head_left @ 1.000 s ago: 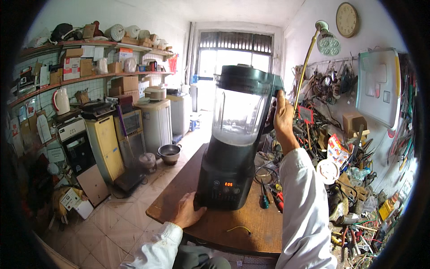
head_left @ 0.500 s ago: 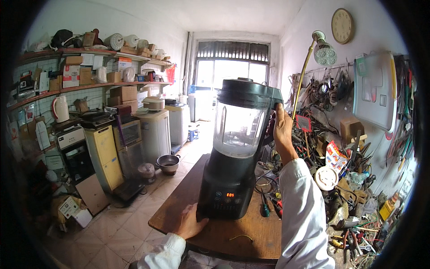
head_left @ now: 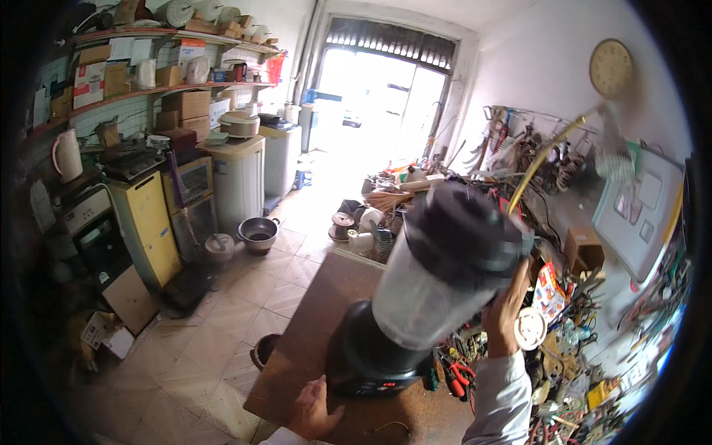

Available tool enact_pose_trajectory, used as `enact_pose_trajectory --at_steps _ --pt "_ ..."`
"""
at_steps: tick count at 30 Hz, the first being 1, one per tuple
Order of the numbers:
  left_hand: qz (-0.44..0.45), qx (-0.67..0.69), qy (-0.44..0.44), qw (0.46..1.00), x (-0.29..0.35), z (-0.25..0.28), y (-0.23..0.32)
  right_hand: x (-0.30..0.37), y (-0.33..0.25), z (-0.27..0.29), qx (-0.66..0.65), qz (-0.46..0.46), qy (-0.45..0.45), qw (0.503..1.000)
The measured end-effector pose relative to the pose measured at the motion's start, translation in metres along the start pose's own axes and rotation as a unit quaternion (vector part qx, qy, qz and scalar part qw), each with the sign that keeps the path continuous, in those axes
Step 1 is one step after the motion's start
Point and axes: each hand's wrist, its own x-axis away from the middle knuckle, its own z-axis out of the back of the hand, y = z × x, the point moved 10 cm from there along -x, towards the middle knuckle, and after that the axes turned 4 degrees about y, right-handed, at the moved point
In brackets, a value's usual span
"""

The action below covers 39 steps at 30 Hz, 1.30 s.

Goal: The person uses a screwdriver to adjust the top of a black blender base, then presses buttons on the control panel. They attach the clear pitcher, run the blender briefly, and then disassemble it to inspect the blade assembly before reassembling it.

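1. Ahead and well to the left of my left fingers [head_left: 319,393], a dark pot [head_left: 258,236] is sitting on the floor.
2. My left fingers are hovering or resting low over the counter [head_left: 308,326], thumb spreading apart from the others, nothing visibly pinched between; they are staying-close neighbours of the base's lower left edge, but I cannot tell whether they are touching it.
3. Just right of those fingers, the black blender base [head_left: 360,363] is standing on the counter, my left hand being the nearer one. A thin yellow wire [head_left: 389,426] is lying nearer me, right of the same fingers.
4. The clear jug [head_left: 419,300] is leaning up and to the right of my left fingers, directly left of my right ones, which are nearer. Its long axis is running from lower left to upper right, black lid [head_left: 463,219] uppermost, foot over the base; whether it is seating fully there, I cannot tell.
5. Below and left of my right fingers, a red-handled tool [head_left: 457,380] is lying.
6. My right fingers [head_left: 515,291] are clamping the jug's handle side, tips hiding behind it.
7. Just right of them, a round white disc [head_left: 530,328] is resting among clutter.
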Motion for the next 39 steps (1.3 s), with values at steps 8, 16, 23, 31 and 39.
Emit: enact_pose_trajectory --at_steps 8,16,23,31,39 --pt "0.146 0.119 -0.332 0.925 -0.001 0.029 0.014 0.078 0.092 -0.024 -0.516 -0.518 -0.075 0.678" --pt "0.023 0.183 -0.112 0.976 -0.085 0.13 0.086 0.082 0.081 -0.03 -0.554 -0.461 -0.191 0.666" --pt "-0.063 0.219 0.001 0.974 -0.172 0.174 0.178 0.038 0.072 -0.036 -0.537 -0.472 -0.258 0.65" --pt "-0.013 0.248 -0.069 0.966 -0.213 0.14 0.199 0.046 0.067 -0.038 -0.406 -0.501 -0.26 0.719" --pt "0.019 0.311 -0.088 0.946 -0.232 0.144 0.207 0.061 0.061 -0.015 -0.328 -0.536 -0.262 0.732"
